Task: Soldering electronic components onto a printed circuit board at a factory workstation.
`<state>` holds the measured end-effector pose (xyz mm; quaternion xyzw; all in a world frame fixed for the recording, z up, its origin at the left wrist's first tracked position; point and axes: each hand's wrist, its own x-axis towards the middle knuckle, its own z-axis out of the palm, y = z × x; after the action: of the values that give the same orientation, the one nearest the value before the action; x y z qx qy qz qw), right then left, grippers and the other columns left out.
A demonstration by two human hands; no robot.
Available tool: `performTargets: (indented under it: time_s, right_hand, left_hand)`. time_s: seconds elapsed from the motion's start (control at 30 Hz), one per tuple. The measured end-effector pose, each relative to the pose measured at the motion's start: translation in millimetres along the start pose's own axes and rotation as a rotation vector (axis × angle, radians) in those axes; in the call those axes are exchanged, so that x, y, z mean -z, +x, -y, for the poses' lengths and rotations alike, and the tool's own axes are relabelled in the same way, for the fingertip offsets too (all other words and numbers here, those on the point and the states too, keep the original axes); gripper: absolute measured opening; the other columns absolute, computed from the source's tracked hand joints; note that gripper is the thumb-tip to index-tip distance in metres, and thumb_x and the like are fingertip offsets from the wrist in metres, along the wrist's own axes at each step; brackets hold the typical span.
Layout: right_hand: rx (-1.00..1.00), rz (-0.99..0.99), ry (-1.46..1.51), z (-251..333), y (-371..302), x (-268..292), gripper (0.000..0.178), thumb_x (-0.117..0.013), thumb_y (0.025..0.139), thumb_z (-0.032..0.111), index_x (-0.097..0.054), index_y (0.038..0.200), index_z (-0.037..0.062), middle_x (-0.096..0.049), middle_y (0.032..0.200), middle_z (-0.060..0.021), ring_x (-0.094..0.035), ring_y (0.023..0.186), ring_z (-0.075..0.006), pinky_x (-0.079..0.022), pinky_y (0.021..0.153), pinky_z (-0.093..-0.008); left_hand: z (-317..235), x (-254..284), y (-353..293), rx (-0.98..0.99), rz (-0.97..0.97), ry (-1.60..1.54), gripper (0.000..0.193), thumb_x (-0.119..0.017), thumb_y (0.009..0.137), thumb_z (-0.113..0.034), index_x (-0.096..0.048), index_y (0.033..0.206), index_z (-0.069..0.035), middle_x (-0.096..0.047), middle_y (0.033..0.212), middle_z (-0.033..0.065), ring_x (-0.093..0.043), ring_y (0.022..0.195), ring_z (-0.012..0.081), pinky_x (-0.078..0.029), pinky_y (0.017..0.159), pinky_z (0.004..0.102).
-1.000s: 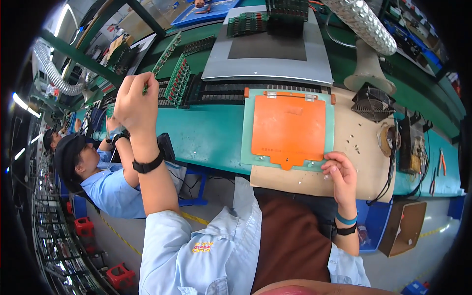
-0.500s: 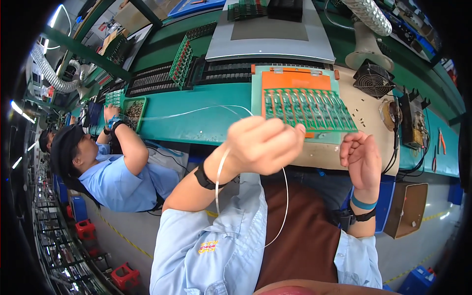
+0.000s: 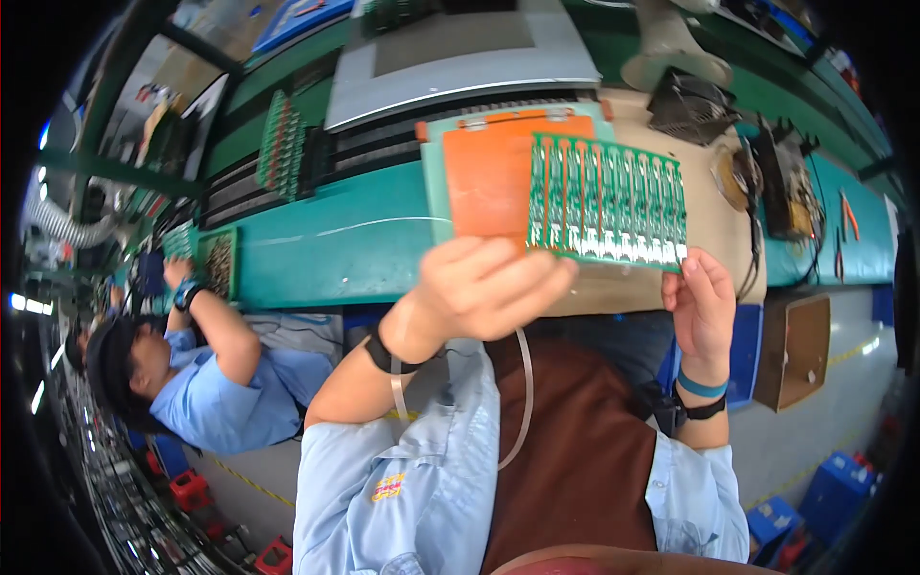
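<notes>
A green circuit board panel (image 3: pixel 609 203), with rows of long shiny strips, is raised and tilted toward me above an orange and pale green fixture (image 3: pixel 479 182). My right hand (image 3: pixel 701 302) pinches its lower right corner between thumb and fingers. At the panel's lower left edge, my left hand (image 3: pixel 489 287) is closed with curled fingers; its thumb and exact grip are partly hidden. A black wristband (image 3: pixel 383 353) circles my left wrist, and a pale, clear cord (image 3: pixel 526 393) loops below that hand.
Right of the fixture stand a black fan (image 3: pixel 692 105), a solder spool (image 3: pixel 730 177) and orange pliers (image 3: pixel 849 213). Another panel (image 3: pixel 282 149) stands upright on the rail at left. A co-worker (image 3: pixel 206 374) sits to the left beside a parts tray (image 3: pixel 219 266).
The panel has turned so its strip-covered face shows more fully. My right hand has closed on its lower right corner. My left hand has shifted slightly left, and the whole view has swung.
</notes>
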<state>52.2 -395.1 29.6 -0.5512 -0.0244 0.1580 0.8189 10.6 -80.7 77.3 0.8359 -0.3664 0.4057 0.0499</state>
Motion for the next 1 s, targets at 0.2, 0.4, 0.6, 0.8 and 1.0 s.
performTargets:
  time_s: [0.2, 0.4, 0.6, 0.8, 1.0]
  right_hand:
    - [0.055, -0.131, -0.061, 1, 12, 24, 0.021, -0.058, 0.107, 0.020, -0.064, 0.106, 0.0001, -0.064, 0.080, -0.0054, -0.056, 0.066, -0.0105, -0.044, 0.060, -0.0227]
    - [0.112, -0.200, -0.087, 0, 6, 41, 0.021, -0.057, 0.107, 0.020, -0.064, 0.106, 0.0005, -0.065, 0.081, -0.0056, -0.057, 0.068, -0.0103, -0.044, 0.061, -0.0229]
    - [0.103, -0.222, -0.073, -2, 4, 42, 0.020, -0.056, 0.107, 0.018, -0.064, 0.106, 0.0003, -0.066, 0.082, -0.0056, -0.057, 0.068, -0.0101, -0.045, 0.062, -0.0230]
    - [0.111, -0.204, -0.067, 0, 5, 39, 0.019, -0.056, 0.107, 0.018, -0.065, 0.106, 0.0007, -0.066, 0.081, -0.0056, -0.058, 0.068, -0.0101, -0.046, 0.063, -0.0232]
    - [0.092, -0.189, -0.067, -1, 6, 36, 0.019, -0.057, 0.107, 0.019, -0.064, 0.103, 0.0014, -0.066, 0.081, -0.0058, -0.058, 0.067, -0.0103, -0.047, 0.062, -0.0236]
  left_hand:
    - [12, -33, -23, 0.194, 0.192, -0.129, 0.022, -0.086, 0.075, -0.027, -0.076, 0.092, -0.017, -0.065, 0.082, -0.0049, -0.059, 0.062, 0.0121, -0.044, 0.050, 0.0288]
    - [13, -43, -20, 0.172, 0.383, -0.164, 0.022, -0.080, 0.078, -0.025, -0.071, 0.096, -0.016, -0.059, 0.082, -0.0020, -0.060, 0.067, 0.0150, -0.049, 0.055, 0.0288]
    - [-1, -27, -19, 0.261, 0.485, -0.106, 0.025, -0.083, 0.079, -0.028, -0.074, 0.098, -0.015, -0.062, 0.083, -0.0023, -0.063, 0.068, 0.0158, -0.049, 0.055, 0.0301]
    - [-4, -21, -21, 0.305, 0.525, -0.101, 0.029, -0.083, 0.078, -0.028, -0.074, 0.102, -0.014, -0.063, 0.086, -0.0012, -0.064, 0.071, 0.0159, -0.051, 0.057, 0.0312]
    - [-11, -27, -14, 0.283, 0.522, -0.089, 0.025, -0.082, 0.078, -0.023, -0.072, 0.100, -0.014, -0.064, 0.087, -0.0012, -0.065, 0.072, 0.0162, -0.051, 0.057, 0.0312]
